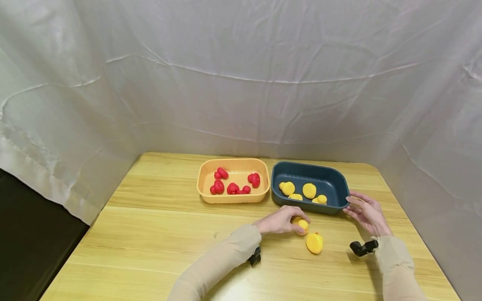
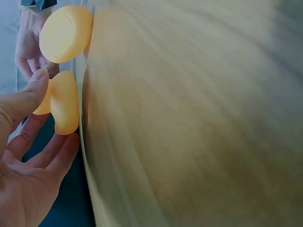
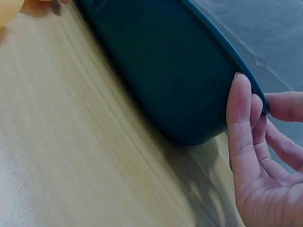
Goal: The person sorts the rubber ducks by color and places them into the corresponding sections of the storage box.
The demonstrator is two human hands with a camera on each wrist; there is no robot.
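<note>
My left hand (image 1: 279,220) holds a yellow rubber duck (image 1: 302,226) on the table in front of the dark blue bin (image 1: 276,194). In the left wrist view, the thumb and fingertips pinch this duck (image 2: 66,104) from two sides. Another yellow duck (image 1: 314,243) lies on the table just nearer to me. At the bin's right front corner, my right hand (image 1: 368,214) grips the rim, with fingers on both sides of the edge in the right wrist view (image 3: 265,179). Several yellow ducks (image 1: 309,190) lie inside that bin.
Left of the blue bin, close beside it, stands a light orange bin (image 1: 233,200) with several red ducks (image 1: 254,179) inside. Grey sheeting (image 1: 241,83) hangs behind the wooden table (image 1: 150,238) and at both sides.
</note>
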